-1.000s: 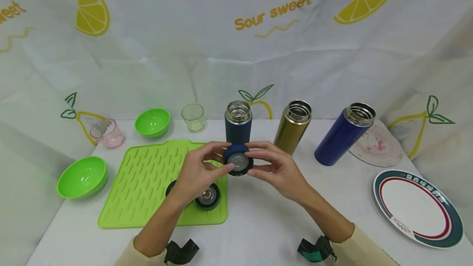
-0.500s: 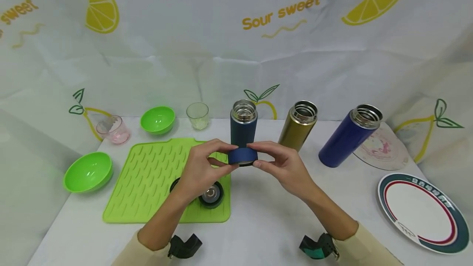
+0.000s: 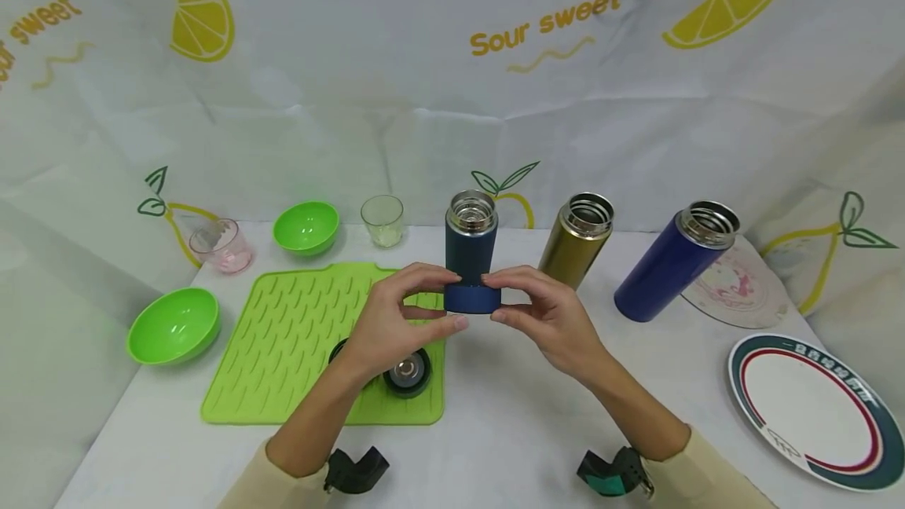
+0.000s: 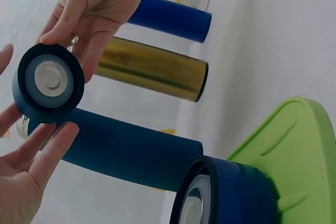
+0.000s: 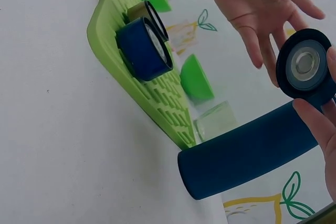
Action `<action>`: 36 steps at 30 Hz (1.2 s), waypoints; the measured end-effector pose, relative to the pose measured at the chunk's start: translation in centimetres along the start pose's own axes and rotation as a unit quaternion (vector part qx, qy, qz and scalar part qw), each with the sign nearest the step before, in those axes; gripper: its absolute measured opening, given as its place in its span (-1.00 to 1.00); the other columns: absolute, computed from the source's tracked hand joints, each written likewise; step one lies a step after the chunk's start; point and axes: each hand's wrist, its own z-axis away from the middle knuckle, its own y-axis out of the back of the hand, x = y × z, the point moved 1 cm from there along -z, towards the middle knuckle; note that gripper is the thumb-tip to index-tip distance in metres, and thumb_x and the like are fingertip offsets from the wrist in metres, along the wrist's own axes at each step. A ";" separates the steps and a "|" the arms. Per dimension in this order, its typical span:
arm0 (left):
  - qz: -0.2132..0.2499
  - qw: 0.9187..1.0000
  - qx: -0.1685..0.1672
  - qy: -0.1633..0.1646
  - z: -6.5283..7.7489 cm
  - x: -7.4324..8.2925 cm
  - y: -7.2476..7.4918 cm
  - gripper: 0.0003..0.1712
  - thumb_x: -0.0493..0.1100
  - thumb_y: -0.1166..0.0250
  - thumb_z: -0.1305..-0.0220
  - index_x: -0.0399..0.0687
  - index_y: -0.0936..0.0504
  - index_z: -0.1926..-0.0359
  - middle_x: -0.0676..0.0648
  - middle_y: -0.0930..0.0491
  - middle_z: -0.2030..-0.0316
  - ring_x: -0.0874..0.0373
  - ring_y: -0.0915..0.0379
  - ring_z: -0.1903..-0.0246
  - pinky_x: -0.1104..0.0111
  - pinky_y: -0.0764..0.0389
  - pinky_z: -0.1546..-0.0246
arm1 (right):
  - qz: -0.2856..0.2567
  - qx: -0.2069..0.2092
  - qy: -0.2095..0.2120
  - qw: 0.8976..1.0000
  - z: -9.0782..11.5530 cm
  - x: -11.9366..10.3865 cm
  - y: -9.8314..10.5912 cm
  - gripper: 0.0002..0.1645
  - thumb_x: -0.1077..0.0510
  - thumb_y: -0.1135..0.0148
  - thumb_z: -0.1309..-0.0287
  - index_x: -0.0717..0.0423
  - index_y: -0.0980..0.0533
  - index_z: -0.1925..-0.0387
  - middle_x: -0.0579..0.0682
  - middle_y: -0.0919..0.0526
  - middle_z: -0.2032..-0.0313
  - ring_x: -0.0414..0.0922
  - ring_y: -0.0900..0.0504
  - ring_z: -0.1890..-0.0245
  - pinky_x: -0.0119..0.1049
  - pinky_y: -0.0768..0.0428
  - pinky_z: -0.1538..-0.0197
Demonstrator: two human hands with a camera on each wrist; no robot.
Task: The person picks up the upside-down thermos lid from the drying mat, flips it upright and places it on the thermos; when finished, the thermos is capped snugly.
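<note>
Blue lid (image 3: 472, 298) is now turning upright between both pinching hands, left hand (image 3: 387, 320) and right hand (image 3: 550, 319), nearing the dark flask (image 3: 470, 246).

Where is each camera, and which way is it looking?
Head: on the person's head, looking forward and down at the table; both forearms, left hand and right hand show.
Left wrist: looks along the left hand at the dark blue lid; the right hand shows too.
Right wrist: looks along its own hand at the same lid, left hand beyond.
All three share that lid and the dark blue flask.
</note>
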 end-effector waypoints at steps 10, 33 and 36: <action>0.013 0.998 0.009 0.052 0.1 0.0 0.2 -0.52 -0.19 -0.58 -0.08 -0.05 -0.72 -0.07 -0.11 -0.71 -0.06 0.04 -0.72 -0.03 0.39 -0.76 0.04 | 0.003 -0.028 0.024 0.999 -0.1 0.0 -0.2 -0.59 0.48 -0.41 -0.06 0.39 -0.65 -0.01 -0.18 -0.66 -0.15 -0.30 -0.60 -0.23 -0.34 -0.73 -0.10; -0.022 0.999 -0.013 -0.046 0.3 -0.1 0.1 -0.51 -0.32 -0.65 0.09 -0.12 -0.71 0.06 -0.13 -0.61 -0.24 -0.05 -0.57 -0.26 0.39 -0.74 -0.03 | 0.048 -0.030 0.027 0.998 -0.1 1.0 -0.2 -0.62 0.43 -0.49 0.02 0.30 -0.73 0.08 0.37 -0.62 -0.16 -0.38 -0.58 -0.24 -0.50 -0.71 -0.04; -0.039 0.998 -0.009 -0.048 0.4 -0.2 0.3 -0.52 -0.29 -0.66 0.10 -0.11 -0.73 0.09 -0.13 -0.65 -0.19 -0.04 -0.60 -0.22 0.40 -0.75 0.00 | 0.047 -0.036 0.023 0.998 -0.1 1.1 -0.4 -0.60 0.45 -0.50 0.05 0.32 -0.73 0.08 0.35 -0.62 -0.18 -0.38 -0.58 -0.24 -0.49 -0.71 -0.04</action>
